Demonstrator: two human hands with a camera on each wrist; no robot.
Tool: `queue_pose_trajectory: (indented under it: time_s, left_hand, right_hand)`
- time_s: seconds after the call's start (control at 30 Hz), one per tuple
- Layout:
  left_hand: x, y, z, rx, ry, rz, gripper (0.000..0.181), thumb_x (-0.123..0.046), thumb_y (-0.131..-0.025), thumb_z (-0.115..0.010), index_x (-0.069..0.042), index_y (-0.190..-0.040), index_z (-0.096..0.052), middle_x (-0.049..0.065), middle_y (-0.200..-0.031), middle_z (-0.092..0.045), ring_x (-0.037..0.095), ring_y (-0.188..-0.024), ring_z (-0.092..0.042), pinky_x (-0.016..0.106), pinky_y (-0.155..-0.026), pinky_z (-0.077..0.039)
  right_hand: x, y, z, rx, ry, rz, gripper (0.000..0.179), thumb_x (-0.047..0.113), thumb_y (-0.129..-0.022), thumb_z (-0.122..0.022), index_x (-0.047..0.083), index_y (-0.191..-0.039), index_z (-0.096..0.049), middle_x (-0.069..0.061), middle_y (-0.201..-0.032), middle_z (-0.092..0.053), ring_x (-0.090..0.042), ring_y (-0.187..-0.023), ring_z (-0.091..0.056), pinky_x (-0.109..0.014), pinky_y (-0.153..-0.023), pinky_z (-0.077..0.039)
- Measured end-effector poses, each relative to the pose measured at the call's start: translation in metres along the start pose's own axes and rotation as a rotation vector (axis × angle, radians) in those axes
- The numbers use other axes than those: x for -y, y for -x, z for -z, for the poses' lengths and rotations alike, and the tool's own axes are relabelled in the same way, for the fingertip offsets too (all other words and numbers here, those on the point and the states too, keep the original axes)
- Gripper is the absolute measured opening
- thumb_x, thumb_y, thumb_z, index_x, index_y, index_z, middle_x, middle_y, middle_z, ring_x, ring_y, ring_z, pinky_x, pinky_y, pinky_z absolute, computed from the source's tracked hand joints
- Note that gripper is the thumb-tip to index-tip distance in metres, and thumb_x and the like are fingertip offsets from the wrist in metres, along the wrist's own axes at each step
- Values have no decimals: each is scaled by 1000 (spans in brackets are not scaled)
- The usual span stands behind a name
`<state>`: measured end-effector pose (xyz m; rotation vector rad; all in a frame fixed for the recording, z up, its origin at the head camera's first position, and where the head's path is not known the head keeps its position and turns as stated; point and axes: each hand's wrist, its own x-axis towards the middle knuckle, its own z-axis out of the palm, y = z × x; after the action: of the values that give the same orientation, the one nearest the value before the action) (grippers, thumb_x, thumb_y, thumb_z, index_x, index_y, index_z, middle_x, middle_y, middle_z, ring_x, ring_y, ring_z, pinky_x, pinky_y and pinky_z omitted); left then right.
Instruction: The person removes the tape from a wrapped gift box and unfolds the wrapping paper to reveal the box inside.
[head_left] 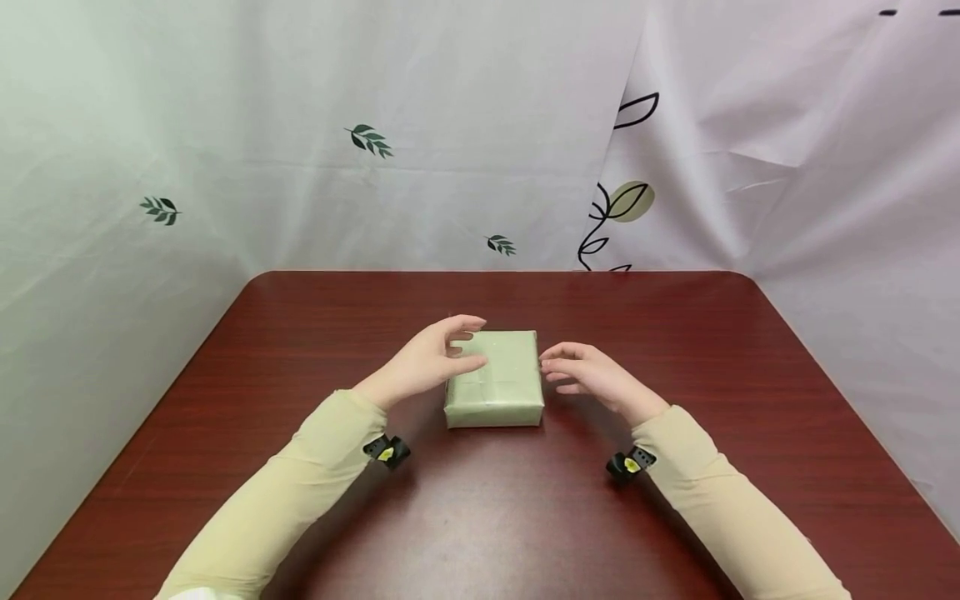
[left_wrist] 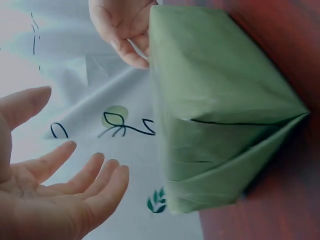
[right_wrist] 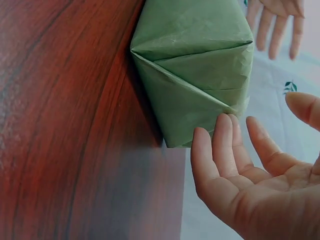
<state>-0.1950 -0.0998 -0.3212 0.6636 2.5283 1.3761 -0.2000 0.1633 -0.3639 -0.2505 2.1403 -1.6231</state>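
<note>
A box wrapped in pale green paper [head_left: 504, 375] lies flat on the table, with folded paper flaps on its two ends, as both wrist views show. My left hand [head_left: 429, 357] is held above the box's left side, thumb and fingers spread apart and gripping nothing. In the left wrist view the left fingers [left_wrist: 95, 192] stay apart from the wrapped end. My right hand [head_left: 592, 373] is at the box's right side, fingers loosely bent. The right fingertips [right_wrist: 226, 122] come right at the folded end in the right wrist view, and nothing is held.
The dark red wooden table [head_left: 480, 517] has rounded far corners. White cloth [head_left: 450, 92] with leaf prints hangs behind it and along both sides. Each wrist bears a small black camera [head_left: 397, 452] on a strap, over a light yellow sleeve [head_left: 300, 475].
</note>
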Motion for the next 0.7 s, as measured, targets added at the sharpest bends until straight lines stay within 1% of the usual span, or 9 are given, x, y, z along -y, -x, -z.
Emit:
queue_pose_trajectory:
  time_s: [0.07,0.17,0.23,0.3,0.33,0.4,0.47,0.57,0.7]
  left_hand:
    - [-5,-4,-2,27,-77,-28,54,-18,-85,-69,-6,-134,-49,11,-136,-51,31,-128,-46,44,-104,-40]
    - [-11,-12,-6,77,-243,-67,58,-23,-83,-71,-5,-134,-50,12,-135,-51,29,-127,-46,43,-104,-39]
    - [-13,-17,-10,117,-351,-76,62,-27,-81,-73,-6,-135,-49,13,-134,-51,28,-125,-47,41,-104,-39]
    - [-15,-21,-14,156,-450,-77,67,-30,-79,-76,-6,-136,-49,12,-133,-50,26,-124,-47,42,-104,-39]
    - [-15,-23,-16,174,-483,-74,70,-31,-78,-77,-7,-137,-48,12,-134,-49,26,-124,-47,43,-104,-38]
    - [-16,-27,-20,203,-535,-62,75,-32,-75,-80,-8,-138,-47,12,-135,-48,27,-124,-46,43,-103,-39]
    - [-17,-30,-24,224,-571,-49,79,-31,-72,-82,-9,-139,-46,12,-136,-46,28,-125,-45,44,-101,-41]
    - [-18,-34,-28,249,-635,-35,82,-31,-70,-84,-10,-139,-46,13,-136,-45,31,-122,-46,42,-96,-45]
    - [-22,-35,-32,265,-708,-21,83,-31,-66,-86,-11,-137,-48,14,-132,-47,32,-116,-48,42,-91,-47]
  right_hand:
    - [0,0,0,-6,17,6,39,19,-94,-53,-7,-123,-50,-17,-119,-59,-26,-107,-59,-41,-92,-50]
    - [-2,-1,0,-16,47,22,38,17,-93,-56,-6,-123,-51,-17,-117,-60,-24,-106,-59,-43,-91,-50]
    - [-3,-1,-1,-28,87,41,38,15,-91,-59,-4,-123,-52,-17,-114,-61,-22,-103,-60,-42,-89,-50]
    - [-3,-2,-3,-40,145,71,38,15,-89,-61,-3,-122,-54,-17,-111,-62,-19,-99,-60,-39,-85,-51]
    - [-4,-3,-4,-48,174,89,38,14,-88,-62,-3,-121,-55,-17,-110,-62,-18,-97,-60,-37,-84,-51]
    - [-4,-3,-6,-64,237,129,37,15,-87,-64,-2,-120,-57,-17,-108,-63,-18,-95,-60,-33,-81,-50]
    - [-4,-2,-6,-75,285,164,37,15,-87,-65,-1,-119,-58,-17,-109,-63,-20,-96,-61,-30,-80,-49]
    - [-5,-1,-6,-73,334,202,36,13,-86,-66,0,-119,-59,-18,-109,-64,-24,-97,-62,-30,-81,-49]
    - [-5,0,-5,-46,373,233,34,12,-87,-65,0,-119,-61,-17,-110,-65,-25,-98,-64,-31,-82,-50]
